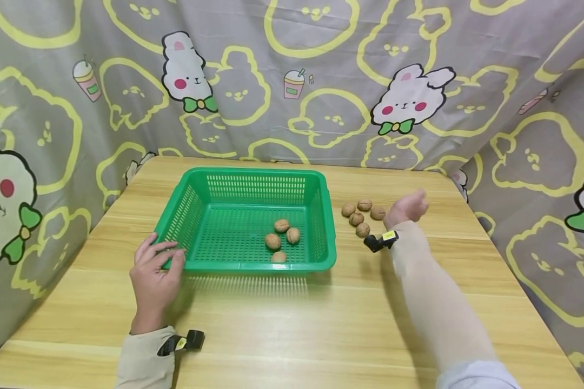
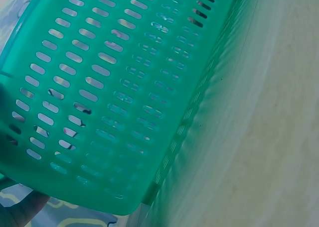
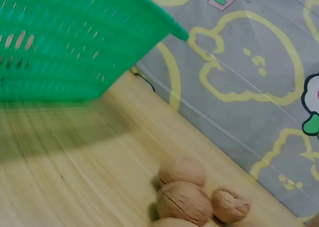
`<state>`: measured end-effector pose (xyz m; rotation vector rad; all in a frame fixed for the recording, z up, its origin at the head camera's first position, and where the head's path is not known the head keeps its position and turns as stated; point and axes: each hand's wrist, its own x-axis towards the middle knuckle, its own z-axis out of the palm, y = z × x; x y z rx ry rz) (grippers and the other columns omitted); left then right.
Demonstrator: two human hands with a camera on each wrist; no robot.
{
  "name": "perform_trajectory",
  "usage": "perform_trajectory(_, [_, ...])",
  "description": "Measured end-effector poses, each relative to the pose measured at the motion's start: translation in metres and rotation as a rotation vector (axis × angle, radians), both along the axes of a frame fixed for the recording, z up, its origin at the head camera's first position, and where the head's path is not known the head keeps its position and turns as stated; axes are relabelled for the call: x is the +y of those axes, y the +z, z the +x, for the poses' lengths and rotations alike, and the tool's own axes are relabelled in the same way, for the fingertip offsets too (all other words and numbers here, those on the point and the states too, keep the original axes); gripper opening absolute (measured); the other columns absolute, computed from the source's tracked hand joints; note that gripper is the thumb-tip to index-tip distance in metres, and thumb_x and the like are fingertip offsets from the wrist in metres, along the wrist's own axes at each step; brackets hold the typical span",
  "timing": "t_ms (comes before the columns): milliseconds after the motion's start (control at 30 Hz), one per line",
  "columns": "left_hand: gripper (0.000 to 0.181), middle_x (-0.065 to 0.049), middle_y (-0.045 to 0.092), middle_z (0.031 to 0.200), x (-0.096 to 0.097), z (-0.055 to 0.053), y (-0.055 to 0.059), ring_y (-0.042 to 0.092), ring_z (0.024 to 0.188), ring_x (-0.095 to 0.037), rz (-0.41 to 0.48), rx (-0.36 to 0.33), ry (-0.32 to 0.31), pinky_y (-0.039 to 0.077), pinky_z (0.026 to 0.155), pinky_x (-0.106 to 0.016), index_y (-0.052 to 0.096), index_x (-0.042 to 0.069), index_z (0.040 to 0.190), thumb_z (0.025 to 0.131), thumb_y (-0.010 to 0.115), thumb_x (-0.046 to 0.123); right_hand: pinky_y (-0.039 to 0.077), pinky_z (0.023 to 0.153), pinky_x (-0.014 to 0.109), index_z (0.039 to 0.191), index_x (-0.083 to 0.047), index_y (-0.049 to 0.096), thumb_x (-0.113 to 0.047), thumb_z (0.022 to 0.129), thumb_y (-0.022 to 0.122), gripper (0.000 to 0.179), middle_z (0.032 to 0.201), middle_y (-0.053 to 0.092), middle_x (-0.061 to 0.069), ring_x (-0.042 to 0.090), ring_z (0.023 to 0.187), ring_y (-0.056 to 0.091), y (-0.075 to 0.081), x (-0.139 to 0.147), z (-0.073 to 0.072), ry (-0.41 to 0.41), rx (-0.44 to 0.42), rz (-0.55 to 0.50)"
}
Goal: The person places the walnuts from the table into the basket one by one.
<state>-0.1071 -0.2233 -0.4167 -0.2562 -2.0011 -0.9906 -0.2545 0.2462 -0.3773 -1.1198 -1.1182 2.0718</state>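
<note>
The green plastic basket point(image 1: 253, 266) with slotted walls stands on the table, several walnuts point(image 1: 273, 241) lying in its right half. My left hand point(image 1: 156, 275) grips the rim at the basket's front left corner. Part of that hand, a finger point(image 2: 31, 207), shows below the basket's wall point(image 2: 99, 87) in the left wrist view. To the right of the basket, my right hand point(image 1: 406, 209) is just beside a loose group of walnuts point(image 1: 357, 218) on the tabletop. Its fingers point away and are partly hidden. Walnuts point(image 3: 183, 203) also fill the lower part of the right wrist view.
The wooden table point(image 1: 272, 329) has its far edge against a grey curtain point(image 1: 321, 70) printed with yellow outlines and rabbits. The curtain also hangs along both sides. Each wrist wears a small black camera, one point(image 1: 194, 340) on the left and one point(image 1: 371, 243) on the right.
</note>
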Motion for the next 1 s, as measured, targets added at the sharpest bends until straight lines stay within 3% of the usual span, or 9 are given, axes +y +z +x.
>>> perform_trajectory(100, [0.027,-0.026,0.067,0.084,0.000,-0.001,0.001,0.051,0.116,-0.048,-0.005,0.003,-0.004,0.032,0.107,-0.048,0.071,-0.008,0.070,0.084,0.063,0.014,0.033,0.099,0.020,0.139,-0.016,0.037,-0.033,0.097,0.048,0.047,0.134,0.039,-0.003,0.013,0.120,0.038,-0.004,0.006,-0.003,0.225,-0.175,0.121])
perform_trajectory(167, [0.026,-0.025,0.067,0.085,0.000,-0.001,0.002,0.052,0.116,-0.048,-0.009,0.001,-0.010,0.032,0.107,-0.048,0.071,-0.008,0.070,0.083,0.063,0.013,0.034,0.098,0.020,0.144,-0.013,0.033,-0.031,0.095,0.051,0.056,0.136,0.037,-0.002,0.013,0.120,0.037,-0.004,0.009,-0.001,0.385,-0.259,0.211])
perform_trajectory(267, [0.023,-0.026,0.067,0.086,0.000,-0.002,0.002,0.051,0.117,-0.048,-0.015,-0.008,-0.017,0.031,0.108,-0.047,0.071,-0.008,0.071,0.082,0.063,0.011,0.044,0.078,0.034,0.138,-0.003,0.038,-0.022,0.096,0.051,0.048,0.131,0.045,0.008,0.021,0.103,0.046,-0.004,0.010,0.010,0.641,-0.190,0.124])
perform_trajectory(400, [0.019,-0.025,0.068,0.086,0.000,-0.002,0.002,0.051,0.116,-0.048,-0.008,-0.006,-0.011,0.032,0.107,-0.049,0.072,-0.006,0.070,0.080,0.065,0.008,0.038,0.058,0.046,0.124,0.010,0.048,0.000,0.094,0.047,0.032,0.130,0.049,0.029,0.035,0.084,0.051,-0.006,0.011,0.019,0.948,-0.051,-0.140])
perform_trajectory(567, [0.018,-0.026,0.067,0.085,0.002,-0.001,0.003,0.052,0.115,-0.049,0.004,0.006,-0.008,0.033,0.106,-0.050,0.072,-0.005,0.070,0.079,0.066,0.008,0.046,0.086,0.039,0.126,0.008,0.051,-0.010,0.091,0.062,0.040,0.139,0.045,0.025,0.031,0.110,0.051,-0.017,0.020,0.014,0.983,-0.287,0.435])
perform_trajectory(667, [0.018,-0.026,0.067,0.084,0.002,-0.001,0.003,0.052,0.115,-0.050,0.006,0.008,-0.008,0.033,0.106,-0.050,0.072,-0.006,0.070,0.079,0.065,0.009,0.034,0.108,0.042,0.139,0.007,0.041,-0.021,0.090,0.066,0.062,0.145,0.038,0.025,0.036,0.131,0.038,-0.023,0.026,0.009,0.976,-0.441,0.715])
perform_trajectory(800, [0.019,-0.026,0.067,0.084,0.003,-0.001,0.004,0.052,0.115,-0.050,0.006,0.006,-0.005,0.033,0.107,-0.050,0.071,-0.006,0.070,0.080,0.064,0.009,0.038,0.103,0.044,0.132,0.005,0.050,-0.021,0.088,0.066,0.054,0.140,0.044,0.023,0.037,0.125,0.042,-0.028,0.030,0.006,0.997,-0.473,0.835])
perform_trajectory(900, [0.021,-0.025,0.067,0.084,0.003,-0.001,0.003,0.052,0.115,-0.050,0.004,0.004,-0.005,0.033,0.107,-0.050,0.071,-0.006,0.070,0.081,0.063,0.010,0.043,0.087,0.039,0.107,0.000,0.057,-0.023,0.087,0.065,0.032,0.123,0.051,0.019,0.031,0.107,0.047,-0.029,0.029,0.005,0.999,-0.481,0.892])
perform_trajectory(1000, [0.021,-0.025,0.067,0.084,0.002,-0.001,0.002,0.052,0.115,-0.049,-0.003,0.009,-0.005,0.033,0.107,-0.050,0.072,-0.006,0.070,0.081,0.063,0.010,0.041,0.069,0.030,0.083,-0.008,0.056,-0.019,0.086,0.062,0.013,0.107,0.055,0.010,0.021,0.089,0.048,-0.029,0.028,0.005,1.006,-0.427,0.813])
